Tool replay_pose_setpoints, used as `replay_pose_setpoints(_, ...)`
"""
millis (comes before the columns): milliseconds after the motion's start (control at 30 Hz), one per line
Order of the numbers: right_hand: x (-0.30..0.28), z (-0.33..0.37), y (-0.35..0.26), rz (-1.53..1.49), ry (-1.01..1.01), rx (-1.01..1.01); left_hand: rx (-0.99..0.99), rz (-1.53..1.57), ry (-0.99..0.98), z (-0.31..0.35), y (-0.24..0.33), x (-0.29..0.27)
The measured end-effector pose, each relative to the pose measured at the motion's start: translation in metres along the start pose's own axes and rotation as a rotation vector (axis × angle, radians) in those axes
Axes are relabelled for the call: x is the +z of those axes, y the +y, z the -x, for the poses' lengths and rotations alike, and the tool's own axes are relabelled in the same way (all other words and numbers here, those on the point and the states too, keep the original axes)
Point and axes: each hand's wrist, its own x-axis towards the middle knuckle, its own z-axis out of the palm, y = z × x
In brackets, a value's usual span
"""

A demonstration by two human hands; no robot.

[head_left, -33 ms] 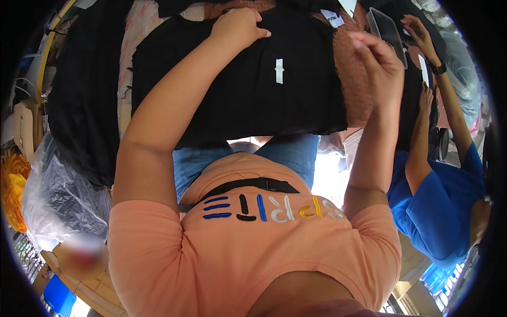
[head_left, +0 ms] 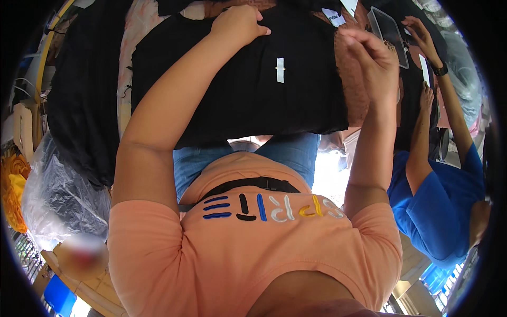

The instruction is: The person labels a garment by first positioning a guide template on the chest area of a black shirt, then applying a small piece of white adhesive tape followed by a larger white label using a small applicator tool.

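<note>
Black cloth (head_left: 227, 100) lies spread in front of me, with a small white strip (head_left: 280, 70) on it that carries a tiny shiny bit at its middle. Toward the far edge, my left hand (head_left: 240, 25) rests on the cloth, thumb stretched out apart from the bent index finger; its other fingers are mostly hidden. My right hand (head_left: 374, 58) is raised over the cloth's right side, thumb and fingertips pinched together. Whatever sits in that pinch is too small to make out. Close beyond the fingertips lies a white tag (head_left: 334, 17) with dark print.
Beside my right hand stands a clear plastic box (head_left: 388, 31) on a brown patterned surface (head_left: 355, 90). A co-worker in a blue shirt (head_left: 438, 206) reaches in at the right, near a white strip (head_left: 424, 70). More dark cloth (head_left: 84, 95) and a clear plastic bag (head_left: 68, 195) are at the left.
My right hand has shifted slightly left and away from me, still pinched. My left hand has barely moved.
</note>
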Motion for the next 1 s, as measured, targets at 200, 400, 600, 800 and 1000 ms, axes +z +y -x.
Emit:
replay_pose_setpoints(200, 0.038, -0.044, 0.014, 0.122, -0.315, -0.089, 0.023, 0.237, -0.047, 0.002, 0.016, -0.023)
replay_pose_setpoints(400, 0.047, -0.064, 0.008, -0.053, -0.573, 0.206, 0.206, 0.723, -0.066, -0.002, 0.011, -0.018)
replay_pose_setpoints(600, 0.042, -0.062, 0.027, -0.295, -0.455, 0.224, 0.015, 0.713, -0.315, 0.026, 0.019, -0.029)
replay_pose_setpoints(800, 0.041, -0.063, 0.024, -0.280, -0.422, 0.201, 0.101, 0.394, -0.360, 0.033, 0.023, -0.009)
replay_pose_setpoints(1000, 0.039, -0.063, 0.025, -0.263, -0.434, 0.145, 0.040, 0.435, -0.313, 0.043, 0.027, -0.006)
